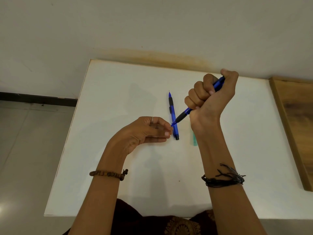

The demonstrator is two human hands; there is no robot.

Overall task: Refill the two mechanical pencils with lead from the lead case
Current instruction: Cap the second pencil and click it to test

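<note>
Head view: right hand [210, 94] fisted round a blue mechanical pencil [183, 114], thumb up over the far end, tip angled down and left. Left hand [149, 131] curled, thumb and forefinger pinched together at that tip, seemingly on a thin lead; too small to say for certain. Second blue pencil [173, 116] lying flat on the white table [110, 99], just beyond the pinching fingers, tip pointing far, a short lead showing at its point. Pale green lead case [194, 140] near the right wrist, mostly hidden behind it.

Judged as mid-task: lead apparently being fed into the held pencil through the tip. Cannot tell whether the lying pencil is already refilled.

White tabletop, stained wall [152, 31] at the far edge, wooden board [294, 126] at right, grey tiled floor [25, 141] at left.
</note>
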